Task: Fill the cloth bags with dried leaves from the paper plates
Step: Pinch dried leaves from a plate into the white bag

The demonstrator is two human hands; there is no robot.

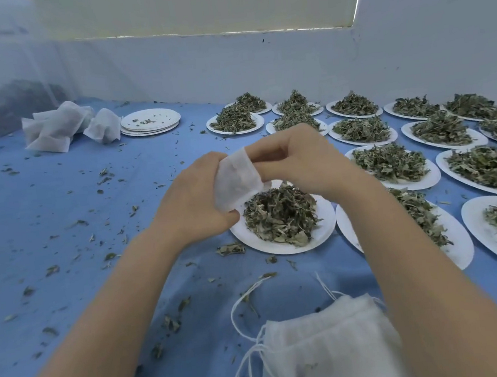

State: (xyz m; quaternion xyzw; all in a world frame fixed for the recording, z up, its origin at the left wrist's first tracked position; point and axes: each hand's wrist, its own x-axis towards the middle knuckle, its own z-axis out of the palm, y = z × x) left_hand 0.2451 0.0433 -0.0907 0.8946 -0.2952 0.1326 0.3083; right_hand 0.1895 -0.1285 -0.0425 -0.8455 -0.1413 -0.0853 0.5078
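A small white cloth bag (235, 180) is pinched by the left hand (194, 198) and the right hand (296, 158) above a paper plate (322, 232) heaped with dried leaves (280, 212). The blue tablecloth (60, 223) is littered with crumbs. Empty bags (318, 343) are piled at its near edge, filled bags (63, 128) at the far left corner.

I count fourteen white paper plates heaped with dried green leaves (280, 215), one stack of emptied plates (150, 122), and one white cloth bag (237, 183) in my two hands.

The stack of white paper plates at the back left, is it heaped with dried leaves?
No, the stack of white paper plates holds only a few crumbs.
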